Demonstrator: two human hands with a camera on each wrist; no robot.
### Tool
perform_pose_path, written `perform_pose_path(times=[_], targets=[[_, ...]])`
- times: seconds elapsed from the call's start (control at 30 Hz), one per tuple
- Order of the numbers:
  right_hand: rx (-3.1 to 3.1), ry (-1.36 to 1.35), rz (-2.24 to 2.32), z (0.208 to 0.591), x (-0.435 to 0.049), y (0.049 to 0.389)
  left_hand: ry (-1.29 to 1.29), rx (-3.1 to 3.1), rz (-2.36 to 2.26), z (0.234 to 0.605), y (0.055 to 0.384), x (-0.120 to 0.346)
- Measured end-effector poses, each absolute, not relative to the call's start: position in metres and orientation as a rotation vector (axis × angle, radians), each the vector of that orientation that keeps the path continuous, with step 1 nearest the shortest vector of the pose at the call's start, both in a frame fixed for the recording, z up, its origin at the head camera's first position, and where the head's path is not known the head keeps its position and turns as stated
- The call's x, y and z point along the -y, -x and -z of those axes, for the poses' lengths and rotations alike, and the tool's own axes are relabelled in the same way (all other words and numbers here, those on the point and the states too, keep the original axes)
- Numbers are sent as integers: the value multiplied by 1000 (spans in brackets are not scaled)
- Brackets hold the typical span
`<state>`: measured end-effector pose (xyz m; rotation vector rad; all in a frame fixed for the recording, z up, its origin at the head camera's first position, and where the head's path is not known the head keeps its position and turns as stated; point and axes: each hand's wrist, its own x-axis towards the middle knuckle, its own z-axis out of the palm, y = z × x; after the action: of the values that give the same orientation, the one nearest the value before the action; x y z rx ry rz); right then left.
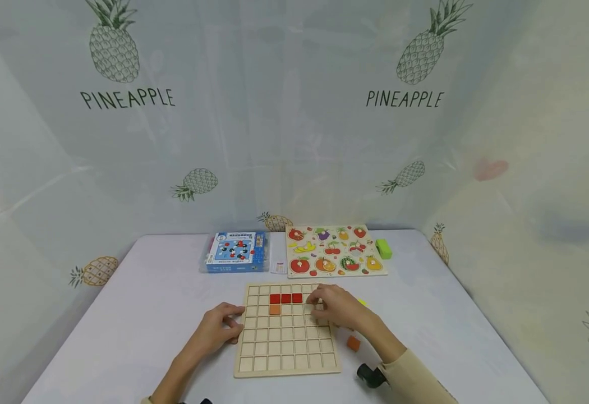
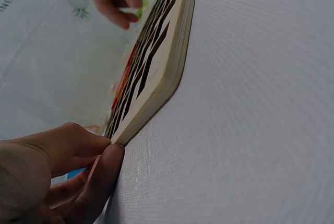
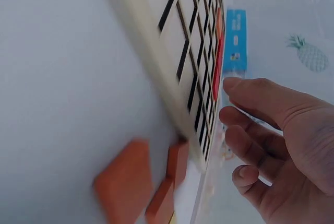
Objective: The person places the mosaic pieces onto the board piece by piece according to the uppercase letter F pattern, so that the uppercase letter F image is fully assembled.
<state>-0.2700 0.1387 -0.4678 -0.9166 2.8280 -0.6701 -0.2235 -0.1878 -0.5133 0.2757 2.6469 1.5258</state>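
Observation:
A wooden grid board (image 1: 286, 362) lies flat in the middle. Three red tiles (image 1: 286, 298) sit side by side in its upper part, with an orange tile (image 1: 275, 309) just below the leftmost. Thumb and fingertips of my left hand (image 1: 217, 328) touch the board's left edge; the left wrist view shows them at the rim. Above the board's upper right squares hovers my right hand (image 1: 342, 306), its fingers loosely bent. No tile shows between those fingers in the right wrist view. Loose orange tiles (image 3: 125, 182) lie on the table beside the board's right edge.
Behind the board stand a blue box (image 1: 236, 252) and a fruit puzzle board (image 1: 335, 252). A green block (image 1: 383, 248) is right of the puzzle. A yellow piece (image 1: 362, 303) peeks out behind my right wrist. Pineapple-print curtains (image 1: 294, 123) enclose the white table (image 1: 173, 264).

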Motion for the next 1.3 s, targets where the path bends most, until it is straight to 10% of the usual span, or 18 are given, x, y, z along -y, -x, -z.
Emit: perform_pose_path(times=[1.3], targets=[[-2983, 852, 490, 479, -196, 250, -286, -2672, -1502, 516, 224, 189]])
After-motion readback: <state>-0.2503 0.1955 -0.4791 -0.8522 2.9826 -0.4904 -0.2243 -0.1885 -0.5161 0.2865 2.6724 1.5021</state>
